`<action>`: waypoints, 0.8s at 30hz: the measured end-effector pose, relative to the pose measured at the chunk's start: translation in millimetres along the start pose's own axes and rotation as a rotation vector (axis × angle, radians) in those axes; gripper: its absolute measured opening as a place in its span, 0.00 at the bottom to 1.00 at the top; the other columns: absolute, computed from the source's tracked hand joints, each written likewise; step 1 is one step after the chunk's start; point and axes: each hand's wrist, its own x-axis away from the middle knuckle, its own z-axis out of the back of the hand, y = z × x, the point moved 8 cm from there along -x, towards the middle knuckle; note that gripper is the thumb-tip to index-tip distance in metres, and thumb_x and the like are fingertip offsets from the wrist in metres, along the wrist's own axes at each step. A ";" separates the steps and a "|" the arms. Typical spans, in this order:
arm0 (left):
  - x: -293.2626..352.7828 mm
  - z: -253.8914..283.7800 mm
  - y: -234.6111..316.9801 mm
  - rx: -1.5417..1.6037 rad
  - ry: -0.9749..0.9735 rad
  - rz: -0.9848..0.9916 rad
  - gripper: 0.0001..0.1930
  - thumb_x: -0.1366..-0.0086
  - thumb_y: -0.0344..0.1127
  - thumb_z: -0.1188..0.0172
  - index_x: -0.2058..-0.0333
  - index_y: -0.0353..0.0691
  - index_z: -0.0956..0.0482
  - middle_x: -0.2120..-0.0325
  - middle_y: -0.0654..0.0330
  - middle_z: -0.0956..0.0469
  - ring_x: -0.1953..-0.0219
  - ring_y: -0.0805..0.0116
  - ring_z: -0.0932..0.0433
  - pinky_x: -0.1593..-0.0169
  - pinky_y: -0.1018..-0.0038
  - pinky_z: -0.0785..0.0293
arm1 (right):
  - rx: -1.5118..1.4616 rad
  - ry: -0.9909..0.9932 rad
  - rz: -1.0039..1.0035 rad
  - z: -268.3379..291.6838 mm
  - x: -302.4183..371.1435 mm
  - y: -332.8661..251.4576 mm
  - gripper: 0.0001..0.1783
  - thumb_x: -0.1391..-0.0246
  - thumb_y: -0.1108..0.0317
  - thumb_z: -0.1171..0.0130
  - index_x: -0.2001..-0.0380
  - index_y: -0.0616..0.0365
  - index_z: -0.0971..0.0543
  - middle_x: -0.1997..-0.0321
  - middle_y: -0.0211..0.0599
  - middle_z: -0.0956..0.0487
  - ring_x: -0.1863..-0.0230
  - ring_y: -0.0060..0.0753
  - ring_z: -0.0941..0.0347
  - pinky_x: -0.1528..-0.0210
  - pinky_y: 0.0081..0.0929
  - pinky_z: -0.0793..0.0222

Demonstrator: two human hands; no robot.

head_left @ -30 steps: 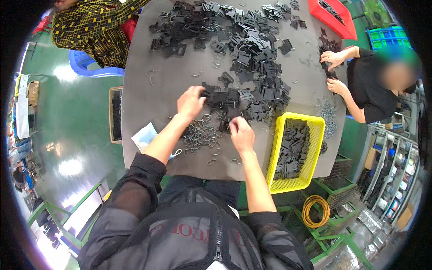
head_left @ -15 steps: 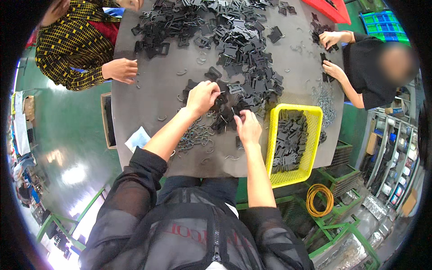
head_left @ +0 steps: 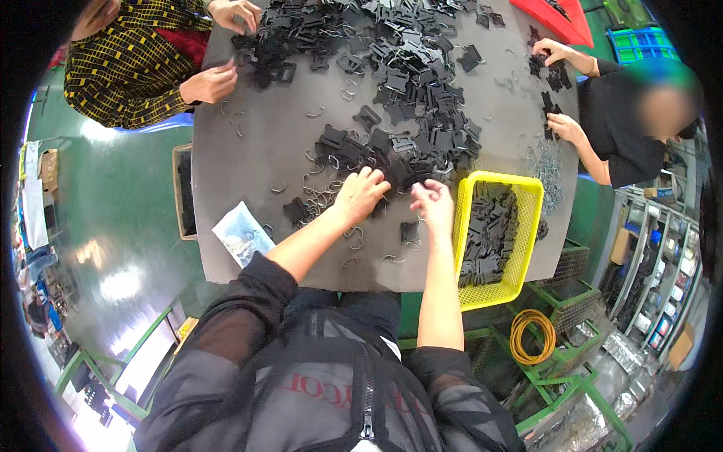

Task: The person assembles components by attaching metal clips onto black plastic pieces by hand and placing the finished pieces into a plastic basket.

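Black plastic buckle pieces lie heaped down the middle of the grey table, several with wire loops fitted. My left hand is low over the near end of this heap, fingers curled and closed at the black parts; what they grip is hidden. To its right, my right hand hovers beside the yellow basket, fingers loosely bent and apart, slightly blurred, with nothing visible in them. Bent metal wire loops lie scattered left of my left hand. A lone black piece rests between my forearms.
The yellow basket holds many black pieces at the right table edge. A pale blue packet lies at left. Two co-workers sit at the left and right sides, handling parts. A red tray stands far right.
My left hand has come nearer and slightly right, down onto the black parts. My right hand has shifted right; the thin metal piece at its fingertips no longer shows. The left co-worker's hands have moved.
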 end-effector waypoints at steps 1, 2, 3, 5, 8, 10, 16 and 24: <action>-1.7 -6.7 5.8 -0.107 -0.035 -0.024 0.07 0.51 0.37 0.40 0.71 0.48 0.25 0.67 0.65 0.32 0.61 0.67 0.33 0.63 0.71 0.34 | 0.336 -0.013 0.031 -6.2 2.0 6.5 0.20 0.54 0.56 0.36 0.64 0.59 0.25 0.72 0.35 0.22 0.75 0.26 0.26 0.71 0.23 0.32; -3.3 -8.8 6.0 -0.105 -0.034 -0.029 0.07 0.51 0.37 0.40 0.71 0.48 0.25 0.67 0.65 0.32 0.61 0.67 0.33 0.63 0.71 0.34 | 0.667 -0.014 0.152 -14.5 8.5 8.5 0.20 0.56 0.54 0.36 0.65 0.57 0.24 0.69 0.39 0.21 0.71 0.35 0.23 0.66 0.31 0.29; -6.3 -11.2 6.9 -0.120 -0.057 -0.043 0.07 0.51 0.37 0.40 0.72 0.48 0.25 0.67 0.65 0.33 0.61 0.67 0.33 0.63 0.71 0.34 | 0.799 -0.046 0.099 -25.8 14.4 15.4 0.19 0.56 0.54 0.36 0.66 0.55 0.24 0.69 0.40 0.20 0.69 0.39 0.23 0.64 0.34 0.30; -9.3 -10.1 6.8 -0.125 -0.098 -0.092 0.06 0.50 0.37 0.41 0.72 0.48 0.25 0.66 0.65 0.33 0.60 0.67 0.34 0.63 0.71 0.35 | 0.964 -0.102 0.072 -43.2 23.8 25.8 0.16 0.55 0.54 0.37 0.67 0.53 0.23 0.69 0.42 0.20 0.66 0.46 0.23 0.63 0.39 0.30; -10.3 3.7 -4.3 -0.020 -0.068 -0.088 0.04 0.51 0.37 0.40 0.75 0.46 0.23 0.67 0.65 0.30 0.61 0.65 0.32 0.61 0.70 0.32 | 1.005 -0.083 0.197 -45.1 25.0 28.4 0.12 0.53 0.59 0.38 0.67 0.52 0.21 0.75 0.38 0.20 0.70 0.39 0.22 0.67 0.35 0.29; -6.5 45.1 -10.3 0.099 0.118 0.033 0.05 0.52 0.36 0.38 0.76 0.46 0.22 0.70 0.66 0.28 0.64 0.64 0.30 0.62 0.70 0.30 | 0.137 -0.129 0.130 -31.9 30.9 19.0 0.13 0.53 0.65 0.38 0.62 0.53 0.22 0.75 0.34 0.21 0.74 0.28 0.24 0.73 0.27 0.30; 8.0 81.5 -36.9 0.364 0.216 0.336 0.05 0.48 0.35 0.38 0.75 0.42 0.22 0.75 0.64 0.26 0.70 0.66 0.28 0.67 0.73 0.31 | 0.930 0.052 0.085 21.1 32.9 34.4 0.32 0.62 0.57 0.32 0.54 0.55 0.32 0.58 0.43 0.26 0.56 0.41 0.28 0.54 0.41 0.34; 14.2 74.7 -87.4 0.635 0.011 0.656 0.11 0.50 0.40 0.38 0.73 0.39 0.20 0.77 0.63 0.23 0.74 0.74 0.26 0.67 0.77 0.31 | 0.919 -0.101 0.154 -2.8 18.6 25.9 0.21 0.67 0.60 0.29 0.71 0.56 0.27 0.69 0.39 0.24 0.64 0.43 0.27 0.61 0.38 0.33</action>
